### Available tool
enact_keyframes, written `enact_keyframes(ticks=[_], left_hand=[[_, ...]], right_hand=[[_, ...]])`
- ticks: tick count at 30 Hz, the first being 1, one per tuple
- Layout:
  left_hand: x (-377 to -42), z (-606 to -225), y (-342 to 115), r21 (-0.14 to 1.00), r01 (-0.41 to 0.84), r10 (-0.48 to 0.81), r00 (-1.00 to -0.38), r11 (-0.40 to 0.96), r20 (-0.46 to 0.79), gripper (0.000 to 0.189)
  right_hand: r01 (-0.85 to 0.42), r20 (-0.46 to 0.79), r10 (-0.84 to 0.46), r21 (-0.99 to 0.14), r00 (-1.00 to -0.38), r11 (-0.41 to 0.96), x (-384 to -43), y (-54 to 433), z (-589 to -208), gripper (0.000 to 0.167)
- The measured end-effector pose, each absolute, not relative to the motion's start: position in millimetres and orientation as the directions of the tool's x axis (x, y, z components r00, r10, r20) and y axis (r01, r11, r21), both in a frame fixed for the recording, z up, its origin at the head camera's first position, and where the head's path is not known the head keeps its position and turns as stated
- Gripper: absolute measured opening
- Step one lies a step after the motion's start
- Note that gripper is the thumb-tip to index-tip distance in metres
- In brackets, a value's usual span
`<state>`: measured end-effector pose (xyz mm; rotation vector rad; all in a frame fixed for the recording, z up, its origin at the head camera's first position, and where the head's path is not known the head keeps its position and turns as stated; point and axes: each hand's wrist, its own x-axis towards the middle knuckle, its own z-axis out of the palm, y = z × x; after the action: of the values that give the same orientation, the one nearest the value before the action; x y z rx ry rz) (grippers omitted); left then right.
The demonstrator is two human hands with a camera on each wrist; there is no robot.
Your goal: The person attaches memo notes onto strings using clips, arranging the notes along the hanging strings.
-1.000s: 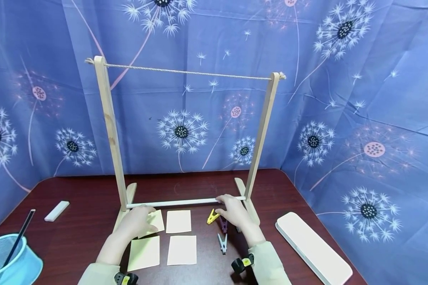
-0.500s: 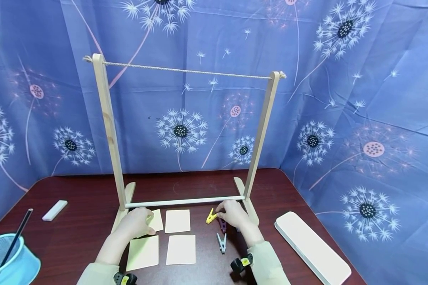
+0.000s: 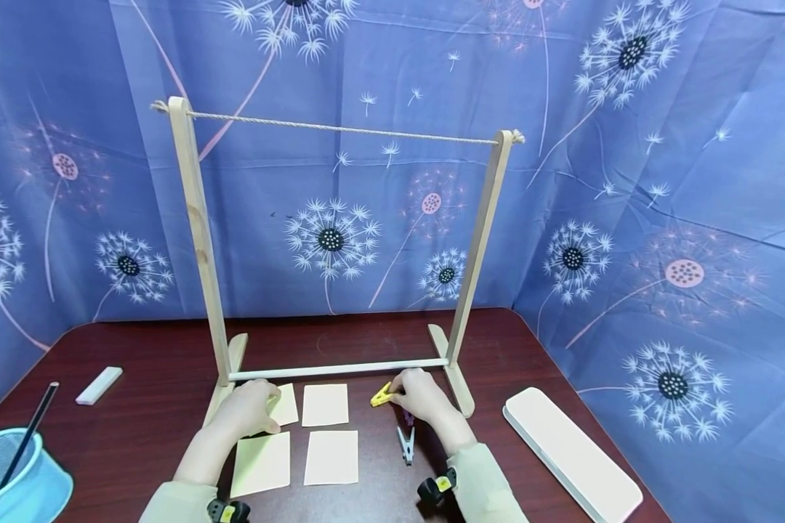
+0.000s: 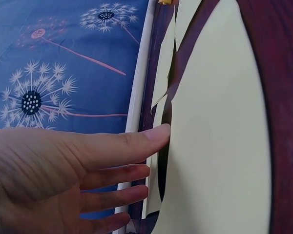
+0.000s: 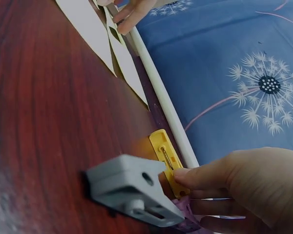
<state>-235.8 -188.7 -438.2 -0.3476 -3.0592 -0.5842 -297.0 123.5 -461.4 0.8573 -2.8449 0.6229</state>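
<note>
My right hand (image 3: 421, 396) pinches a yellow clothespin (image 3: 381, 396) between thumb and fingers, low over the table. In the right wrist view, the thumb lies on the yellow clothespin's (image 5: 167, 156) side. Under this hand is a purple clothespin (image 3: 408, 418), mostly hidden, and a grey clothespin (image 3: 406, 450) lies nearer the wrist. My left hand (image 3: 243, 408) rests on the upper-left sticky note (image 3: 288, 408), covering part of it. Its thumb and fingers look fairly straight in the left wrist view. Three other pale yellow notes lie beside it, one being the lower-left note (image 3: 262, 465).
A wooden stand (image 3: 199, 240) with a rope (image 3: 340, 129) strung across its top rises behind the hands; a white bar (image 3: 340, 369) joins its feet. At left are a blue mesh pen holder (image 3: 46, 479) and a white block (image 3: 99, 385). A long white case (image 3: 572, 454) lies at right.
The yellow clothespin, pinched in my right hand, has shifted left and turned flatter, away from the other clothespins. My left hand stays almost in place.
</note>
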Motion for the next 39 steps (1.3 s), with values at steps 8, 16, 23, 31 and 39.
enact_keyframes(ticks=[8, 16, 23, 31, 39], left_hand=[[-235.6, -436.7, -190.8, 0.375, 0.22, 0.222, -0.974, 0.901, 0.04, 0.051], [-235.8, -433.4, -192.2, 0.387, 0.239, 0.249, -0.968, 0.89, 0.026, 0.049], [-235.6, -435.2, -193.1, 0.393, 0.267, 0.277, -0.96, 0.88, 0.031, 0.044], [-235.7, -439.2, -194.8, 0.385, 0.325, 0.321, -0.944, 0.864, 0.076, 0.025], [-237.1, -449.5, -201.7, 0.402, 0.465, 0.411, -0.885, 0.789, 0.217, 0.035]], right_hand=[[-0.58, 0.225, -0.535, -0.352, -0.814, 0.735, -297.3, 119.3, -457.9, 0.004], [-0.539, 0.225, -0.491, -0.4, -0.842, 0.741, -301.6, 127.5, -459.1, 0.02], [-0.592, 0.196, -0.56, -0.321, -0.805, 0.739, -300.5, 129.5, -464.9, 0.034], [-0.602, 0.227, -0.558, -0.29, -0.799, 0.744, -298.8, 127.4, -467.5, 0.029], [-0.576, 0.215, -0.536, -0.362, -0.816, 0.733, -299.1, 129.3, -466.4, 0.023]])
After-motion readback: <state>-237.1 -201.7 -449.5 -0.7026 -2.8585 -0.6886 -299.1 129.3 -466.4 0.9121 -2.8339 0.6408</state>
